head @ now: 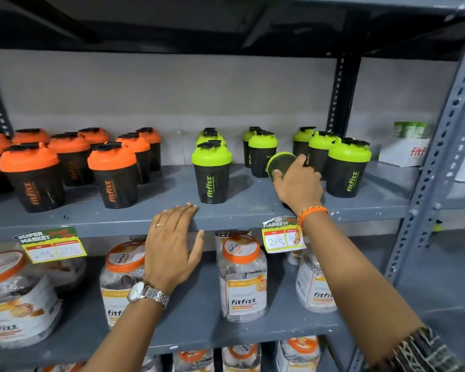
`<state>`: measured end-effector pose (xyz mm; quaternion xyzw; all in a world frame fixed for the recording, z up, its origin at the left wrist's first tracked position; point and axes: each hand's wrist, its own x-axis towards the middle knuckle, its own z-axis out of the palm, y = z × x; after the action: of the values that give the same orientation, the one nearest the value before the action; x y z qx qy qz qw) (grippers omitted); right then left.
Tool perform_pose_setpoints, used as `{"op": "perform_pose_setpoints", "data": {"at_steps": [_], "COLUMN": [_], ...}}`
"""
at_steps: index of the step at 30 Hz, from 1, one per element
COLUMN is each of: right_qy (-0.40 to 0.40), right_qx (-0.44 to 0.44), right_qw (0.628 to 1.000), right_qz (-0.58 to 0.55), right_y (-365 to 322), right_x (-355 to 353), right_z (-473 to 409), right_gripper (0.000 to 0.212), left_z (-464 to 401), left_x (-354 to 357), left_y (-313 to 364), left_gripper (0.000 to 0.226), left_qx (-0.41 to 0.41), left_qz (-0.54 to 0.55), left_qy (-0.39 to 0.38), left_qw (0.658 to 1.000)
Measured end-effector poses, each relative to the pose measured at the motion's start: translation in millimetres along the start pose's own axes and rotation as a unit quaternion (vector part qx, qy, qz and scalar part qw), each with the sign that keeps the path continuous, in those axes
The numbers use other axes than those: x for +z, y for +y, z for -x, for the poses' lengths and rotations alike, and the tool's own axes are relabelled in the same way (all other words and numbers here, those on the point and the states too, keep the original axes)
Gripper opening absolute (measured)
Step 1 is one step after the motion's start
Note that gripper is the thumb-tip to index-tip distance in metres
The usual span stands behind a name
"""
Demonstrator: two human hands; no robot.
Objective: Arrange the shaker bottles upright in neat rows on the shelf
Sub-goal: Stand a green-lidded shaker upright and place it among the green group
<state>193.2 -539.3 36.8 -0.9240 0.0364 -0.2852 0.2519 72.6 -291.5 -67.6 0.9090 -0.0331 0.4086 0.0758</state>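
Note:
On the grey shelf (242,213) several black shakers with orange lids (113,175) stand upright at the left. Black shakers with green lids (211,175) stand upright in rows at the middle and right. One green-lid shaker (279,163) is tipped over, its round bottom facing me, between two rows. My right hand (297,183) is closed around this tilted shaker from the front. My left hand (172,242) lies flat with fingers spread on the shelf's front edge, holding nothing.
Price tags (51,244) hang from the shelf lip. Clear jars with orange lids (242,277) fill the shelf below. A white box (406,149) sits at the far right. Perforated metal uprights (440,146) frame the rack on the right.

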Motion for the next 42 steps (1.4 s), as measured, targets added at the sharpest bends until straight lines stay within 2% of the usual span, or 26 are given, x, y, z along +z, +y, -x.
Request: {"op": "perform_pose_setpoints", "data": {"at_steps": [4,6,7,10,12,15,18,19,24,28,34,38,40,42], "right_qy": [-0.027,-0.065,-0.083,-0.155,-0.185,-0.239,-0.268,-0.267,-0.234,-0.228,-0.235,-0.246,-0.258,-0.267], "right_qx": [0.033,0.073,0.100,0.175,0.180,0.159,0.113,0.095,0.053,0.022,-0.018,-0.041,-0.046,-0.048], "right_qw": [0.997,0.983,0.960,0.823,0.762,0.720,0.727,0.732,0.780,0.819,0.848,0.865,0.866,0.862], "right_qz": [-0.064,-0.157,-0.248,-0.517,-0.594,-0.632,-0.622,-0.619,-0.578,-0.526,-0.475,-0.435,-0.427,-0.428], "right_y": [1,4,6,7,9,10,13,14,21,28,34,42,45,47], "right_x": [-10,-16,-18,-20,-18,-17,-12,-10,-2,2,9,6,5,5], "right_z": [-6,-11,-11,-5,-2,-1,2,4,3,-2,-12,-20,-22,-23], "right_gripper": [0.083,0.093,0.088,0.060,0.049,0.035,0.019,0.020,0.055,0.056,0.060,0.063,0.065,0.068], "left_z": [0,0,1,1,1,0,0,1,1,-2,-7,-21,-35,-55], "left_x": [-1,-3,-4,-6,-7,-9,-9,-10,-10,-14,-19,-30,-37,-41], "left_y": [0,0,1,1,2,2,1,1,2,8,15,18,18,14], "left_gripper": [0.054,0.055,0.054,0.053,0.053,0.054,0.055,0.056,0.057,0.056,0.054,0.040,0.033,0.039], "left_qx": [-0.004,-0.005,-0.006,-0.013,-0.014,-0.014,-0.010,-0.009,-0.016,-0.038,-0.062,-0.083,-0.105,-0.138], "left_qz": [-0.002,0.000,0.000,-0.002,-0.002,-0.003,-0.010,-0.011,-0.015,-0.006,0.003,-0.017,-0.032,-0.023], "left_qy": [-0.009,-0.015,-0.018,-0.027,-0.031,-0.035,-0.045,-0.047,-0.051,-0.042,-0.024,-0.010,-0.024,-0.075], "left_qw": [1.000,1.000,1.000,1.000,0.999,0.999,0.999,0.999,0.998,0.998,0.998,0.996,0.994,0.987]}}
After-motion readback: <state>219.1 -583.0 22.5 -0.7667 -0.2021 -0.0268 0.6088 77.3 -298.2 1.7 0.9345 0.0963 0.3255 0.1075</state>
